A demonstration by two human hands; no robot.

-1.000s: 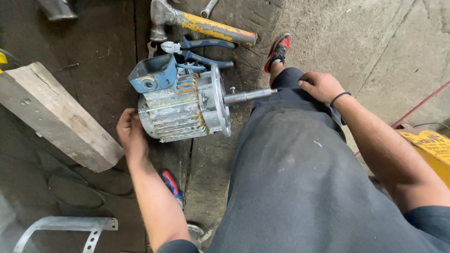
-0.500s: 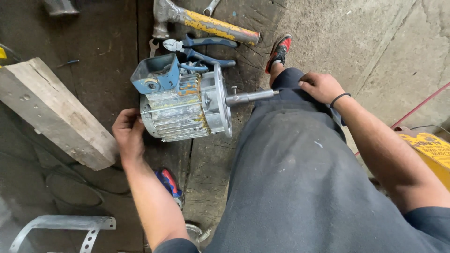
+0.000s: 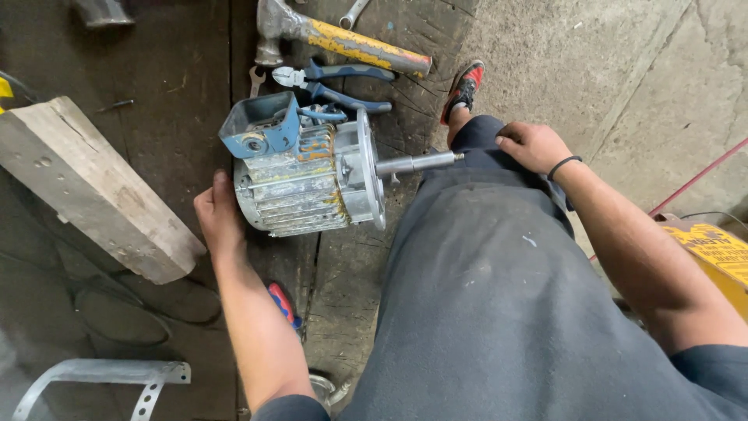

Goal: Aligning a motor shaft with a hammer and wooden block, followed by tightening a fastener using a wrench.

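A silver electric motor (image 3: 300, 191) with a blue terminal box (image 3: 261, 125) lies on its side on the dark floor, its steel shaft (image 3: 417, 163) pointing right toward my knee. My left hand (image 3: 218, 222) presses against the motor's rear end, fingers wrapped around its edge. My right hand (image 3: 534, 144), with a black band on the wrist, rests on my grey trouser knee and holds nothing.
A hammer with a yellow handle (image 3: 343, 39) and blue-handled pliers (image 3: 335, 82) lie beyond the motor. A wooden block (image 3: 93, 191) lies at the left, a perforated metal bracket (image 3: 101, 378) at lower left, a red-and-blue tool handle (image 3: 282, 302) by my forearm, a yellow object (image 3: 717, 253) at right.
The view has shifted slightly; the motor and my left hand stay together at its rear end. My right hand has stayed on the knee.
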